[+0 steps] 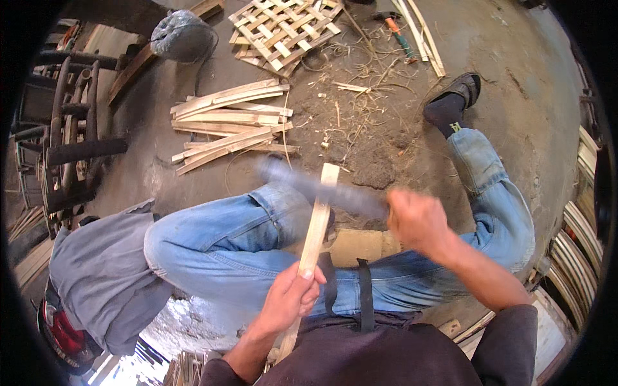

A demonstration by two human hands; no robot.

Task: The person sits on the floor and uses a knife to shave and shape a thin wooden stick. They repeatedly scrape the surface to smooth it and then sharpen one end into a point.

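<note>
My left hand point(295, 294) is closed around a flat, pale bamboo strip point(314, 233), which slants up and away from my lap. The strip's lower end runs beneath my hand toward my left forearm. My right hand point(418, 222) grips a dark, long-bladed knife point(353, 199), smeared by motion. The blade points left and crosses the strip near its far end; whether it touches the wood, I cannot tell. Below the blade, a pale wooden block point(362, 247) sits between my legs, beside dark straps over my jeans.
Beyond my knee lies a pile of split bamboo strips point(225, 119). Farther off are a woven bamboo lattice point(283, 29), thin shavings point(367, 106), a hammer point(394, 37) and long slats point(421, 35). A dark wooden chair point(77, 122) stands left; a grey cloth point(106, 270) hangs nearby.
</note>
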